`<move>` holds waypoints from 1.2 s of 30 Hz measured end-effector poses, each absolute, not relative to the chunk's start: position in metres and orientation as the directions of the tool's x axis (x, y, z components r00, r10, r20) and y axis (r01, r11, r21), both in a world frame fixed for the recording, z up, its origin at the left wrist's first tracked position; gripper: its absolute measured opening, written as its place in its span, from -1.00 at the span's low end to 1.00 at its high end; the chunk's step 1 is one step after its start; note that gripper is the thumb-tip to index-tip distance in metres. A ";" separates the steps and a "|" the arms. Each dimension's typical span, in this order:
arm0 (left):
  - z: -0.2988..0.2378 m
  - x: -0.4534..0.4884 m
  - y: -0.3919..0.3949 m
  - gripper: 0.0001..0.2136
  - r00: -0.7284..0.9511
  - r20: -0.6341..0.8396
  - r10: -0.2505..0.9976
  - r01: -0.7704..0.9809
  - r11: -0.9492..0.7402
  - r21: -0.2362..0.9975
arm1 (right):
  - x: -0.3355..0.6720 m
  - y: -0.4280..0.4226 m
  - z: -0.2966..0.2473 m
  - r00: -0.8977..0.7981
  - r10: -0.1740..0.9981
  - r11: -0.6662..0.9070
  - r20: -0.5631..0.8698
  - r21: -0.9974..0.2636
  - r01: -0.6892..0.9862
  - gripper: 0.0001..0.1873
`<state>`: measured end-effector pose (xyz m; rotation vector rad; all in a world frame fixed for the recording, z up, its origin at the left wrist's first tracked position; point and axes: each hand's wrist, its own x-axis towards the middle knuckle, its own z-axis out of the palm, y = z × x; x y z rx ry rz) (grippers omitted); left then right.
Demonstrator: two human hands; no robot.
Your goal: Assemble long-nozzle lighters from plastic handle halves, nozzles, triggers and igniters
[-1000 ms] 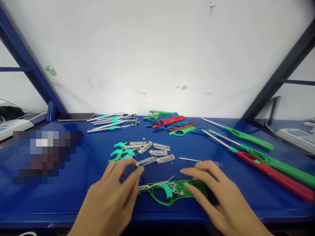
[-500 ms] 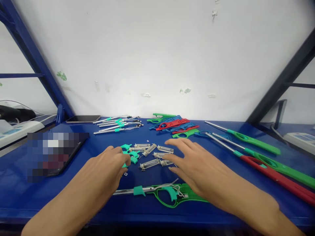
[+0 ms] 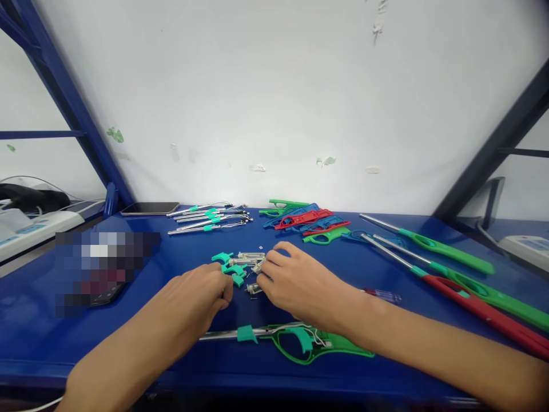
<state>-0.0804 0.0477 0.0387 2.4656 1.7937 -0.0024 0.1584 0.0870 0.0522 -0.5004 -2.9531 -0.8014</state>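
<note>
My left hand (image 3: 208, 294) hovers low by the teal triggers (image 3: 235, 270), its fingers curled in; whatever they may hold is hidden. Over the clear lighter fuel tanks (image 3: 246, 256) lies my right hand (image 3: 289, 280), fingertips bent down among them. Those fingers are closed, and the hand covers most of the tanks, so its grip cannot be made out. Nearer me is an open green lighter shell (image 3: 343, 345), holding a metal tube (image 3: 225, 335) with a teal collar, a teal trigger and white wires.
Metal tubes with teal collars (image 3: 210, 220) lie at the back left, beside a phone (image 3: 150, 208). Red, blue and green shells (image 3: 304, 218) are piled at the back. Long lighters (image 3: 467, 306) lie at right. A clear-handled screwdriver (image 3: 384, 295) sits behind my right wrist.
My right hand has moved left onto the clear tanks, and its spread fingers have curled down. My left hand has shifted slightly right in view. The screwdriver has come into sight.
</note>
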 end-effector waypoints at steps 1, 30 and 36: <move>0.039 -0.079 0.046 -0.77 0.318 -0.049 0.947 0.947 -0.314 0.075 | 0.157 0.088 0.051 -0.947 0.295 0.808 0.131 0.494 0.320 -0.88; 0.064 -0.033 0.042 -0.79 0.230 0.462 0.856 0.627 -0.494 0.603 | 0.211 0.045 0.083 -0.549 0.682 0.729 0.484 -0.383 0.568 -0.73; 0.066 -0.026 0.037 -0.78 0.180 0.388 0.904 0.496 -0.424 0.758 | 0.212 0.044 0.082 -0.552 0.697 0.714 0.458 -0.376 0.590 -0.84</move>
